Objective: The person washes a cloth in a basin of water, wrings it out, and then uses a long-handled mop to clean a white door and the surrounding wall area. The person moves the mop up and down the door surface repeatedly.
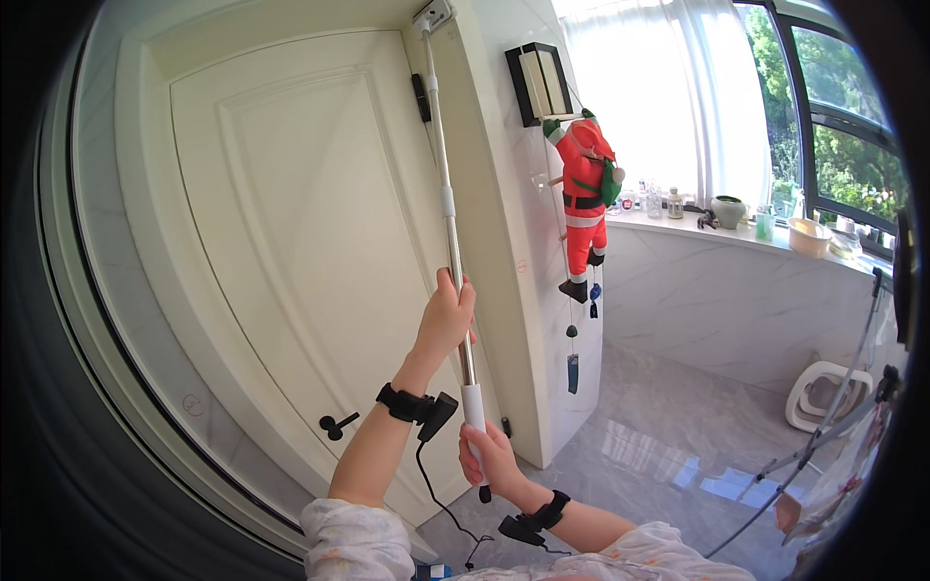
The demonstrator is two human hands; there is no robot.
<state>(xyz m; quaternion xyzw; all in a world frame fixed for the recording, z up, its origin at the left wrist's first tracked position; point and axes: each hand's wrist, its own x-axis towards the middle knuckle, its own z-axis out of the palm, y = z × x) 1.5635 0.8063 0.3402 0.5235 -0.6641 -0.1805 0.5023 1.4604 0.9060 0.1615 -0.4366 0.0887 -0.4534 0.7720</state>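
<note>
A long telescopic pole (448,196) of metal and white plastic slants upward in front of me. My left hand (445,314) is wrapped around its metal tube, about midway along. Lower down, my right hand (490,454) grips the white handle (473,407) near its bottom end. The pole's flat head (434,14) reaches the top of the door frame and is partly cut off by the picture's edge. Behind the pole is a cream panelled door (290,181), shut, with a black lever handle (338,425).
A Santa figure (583,181) hangs on a rope ladder beneath a wall lamp (539,83), right of the pole. Pots and bottles line the windowsill (683,226). A folding metal rack (814,443) and a white plastic seat (799,385) stand at the right. Black cords trail from my wristbands.
</note>
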